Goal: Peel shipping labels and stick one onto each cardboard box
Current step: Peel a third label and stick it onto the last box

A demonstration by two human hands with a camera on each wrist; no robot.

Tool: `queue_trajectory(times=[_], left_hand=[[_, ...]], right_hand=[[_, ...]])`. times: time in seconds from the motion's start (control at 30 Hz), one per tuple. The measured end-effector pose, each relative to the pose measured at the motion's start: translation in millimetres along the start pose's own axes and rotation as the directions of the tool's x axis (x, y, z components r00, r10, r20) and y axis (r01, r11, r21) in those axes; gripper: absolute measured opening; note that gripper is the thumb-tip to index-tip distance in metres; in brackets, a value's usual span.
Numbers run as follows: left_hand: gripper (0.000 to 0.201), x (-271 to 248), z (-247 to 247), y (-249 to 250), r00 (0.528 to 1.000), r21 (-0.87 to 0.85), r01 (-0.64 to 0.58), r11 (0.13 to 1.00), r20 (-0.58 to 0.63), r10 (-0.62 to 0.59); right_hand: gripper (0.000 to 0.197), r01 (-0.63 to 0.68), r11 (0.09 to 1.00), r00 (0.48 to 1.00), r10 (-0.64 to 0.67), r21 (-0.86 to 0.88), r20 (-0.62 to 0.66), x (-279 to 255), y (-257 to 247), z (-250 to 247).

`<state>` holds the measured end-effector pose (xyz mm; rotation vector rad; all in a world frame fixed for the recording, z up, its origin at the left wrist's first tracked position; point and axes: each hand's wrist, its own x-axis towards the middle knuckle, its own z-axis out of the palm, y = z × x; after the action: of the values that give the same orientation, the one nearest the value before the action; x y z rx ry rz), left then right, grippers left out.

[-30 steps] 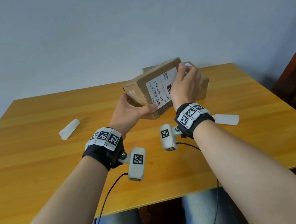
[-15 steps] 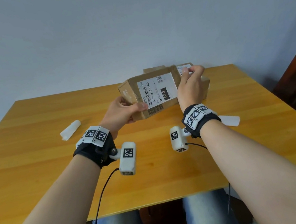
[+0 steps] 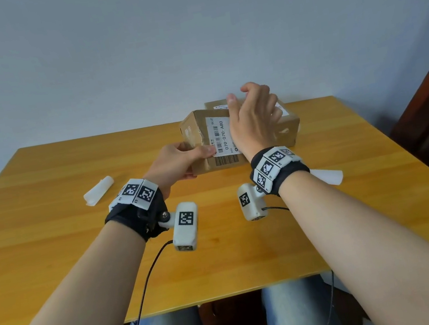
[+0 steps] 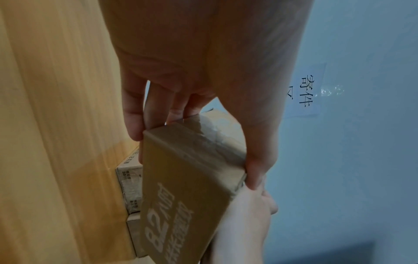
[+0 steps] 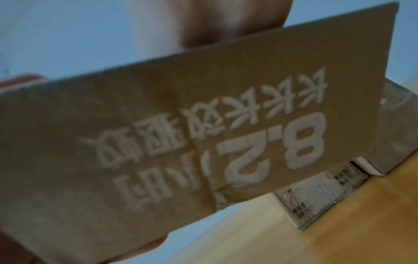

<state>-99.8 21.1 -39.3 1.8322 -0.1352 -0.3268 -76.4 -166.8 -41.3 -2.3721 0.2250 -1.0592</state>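
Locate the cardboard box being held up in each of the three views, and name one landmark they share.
Head: the held cardboard box is centre, above the table, labelled face toward the camera, between the left hand and right hand.
Left wrist: lower centre, printed underside showing.
Right wrist: fills most of the frame, white print upside down.
Shared landmark: the stacked boxes on the table.

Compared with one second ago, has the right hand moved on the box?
Yes. The right hand has lifted off the shipping label on the held box, rising toward the wall, above the table's far edge.
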Motion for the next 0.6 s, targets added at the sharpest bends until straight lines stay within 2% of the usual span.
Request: queue_trajectory(times=[0.2, 0.37, 0.53, 0.6], left_hand=[[0.054, 0.1, 3.4, 0.0, 1.000, -0.016, -0.016, 1.000, -0.002, 0.016], [0.064, -1.9, 2.4, -0.2, 0.999, -0.014, -0.032, 0.999, -0.005, 0.032], [0.062, -4.7, 2.6, -2.8, 0.999, -0.016, -0.038, 0.999, 0.006, 0.038], [0.065, -3.1, 2.5, -4.8, 0.999, -0.029, -0.034, 0.999, 0.008, 0.034]], right_hand=[[0.051, 0.123, 0.992, 0.992, -0.123, -0.001, -0.012, -4.9, -20.1, 3.3], [0.054, 0.132, 0.987, 0.991, -0.132, 0.089, 0.002, -13.2, -31.9, 12.0], [0.049, 0.170, 0.971, 0.983, -0.179, 0.169, 0.042, -19.8, -34.2, 14.4], [0.050, 0.143, 0.952, 0.983, -0.169, 0.271, 0.076, -19.6, -34.9, 15.7]])
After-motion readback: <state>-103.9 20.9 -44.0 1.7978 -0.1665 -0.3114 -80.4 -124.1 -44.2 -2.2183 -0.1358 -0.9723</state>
